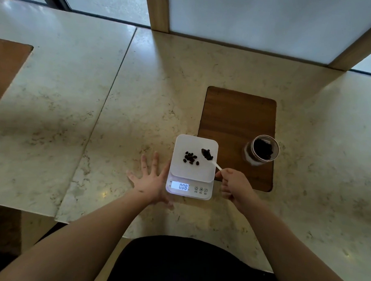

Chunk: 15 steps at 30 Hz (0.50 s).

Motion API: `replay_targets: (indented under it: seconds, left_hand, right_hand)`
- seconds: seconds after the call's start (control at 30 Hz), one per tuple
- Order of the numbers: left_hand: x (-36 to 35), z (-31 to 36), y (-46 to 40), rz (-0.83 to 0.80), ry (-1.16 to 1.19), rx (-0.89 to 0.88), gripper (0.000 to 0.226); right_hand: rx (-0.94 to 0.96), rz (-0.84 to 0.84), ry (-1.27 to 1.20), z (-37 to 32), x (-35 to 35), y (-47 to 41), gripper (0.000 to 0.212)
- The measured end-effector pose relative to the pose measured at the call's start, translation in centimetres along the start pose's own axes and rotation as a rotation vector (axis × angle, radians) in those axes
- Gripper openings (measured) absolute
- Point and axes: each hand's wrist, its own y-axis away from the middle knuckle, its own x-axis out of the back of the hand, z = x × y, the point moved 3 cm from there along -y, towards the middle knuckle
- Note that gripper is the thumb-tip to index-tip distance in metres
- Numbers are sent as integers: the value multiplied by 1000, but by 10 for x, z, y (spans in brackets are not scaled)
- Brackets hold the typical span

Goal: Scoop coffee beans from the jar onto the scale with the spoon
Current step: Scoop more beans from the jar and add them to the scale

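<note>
Marble counter carries a white scale with a small bean pile; its display seems to read zero. Right hand pinches a loaded spoon over the scale, left hand lies splayed flat just left of it, and the jar stands to its right.

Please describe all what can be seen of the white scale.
The scale is a white, flat, rounded rectangle, plastic by its look, lying on the stone counter beside a wooden board. Its front strip has a lit display and three round buttons. A small heap of coffee beans lies on its platform. The left hand rests open at its left edge; the right hand holds a loaded spoon over it.
</note>
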Motion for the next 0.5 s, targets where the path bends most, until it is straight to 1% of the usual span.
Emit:
replay_targets:
  seconds: [0.27, 0.3, 0.4, 0.5]
  left_hand:
    - [0, 0, -1, -13, -6, 13, 159]
    - [1, -1, -1, -14, -5, 16, 159]
    - [0, -1, -2, -7, -5, 12, 159]
    - [-1, -1, -3, 5, 0, 12, 159]
  right_hand:
    - [79, 0, 149, 2, -8, -2, 30]
    - [113, 26, 220, 1, -8, -2, 30]
    - [321, 176, 595, -4, -7, -3, 29]
    - [450, 223, 829, -1, -7, 0, 27]
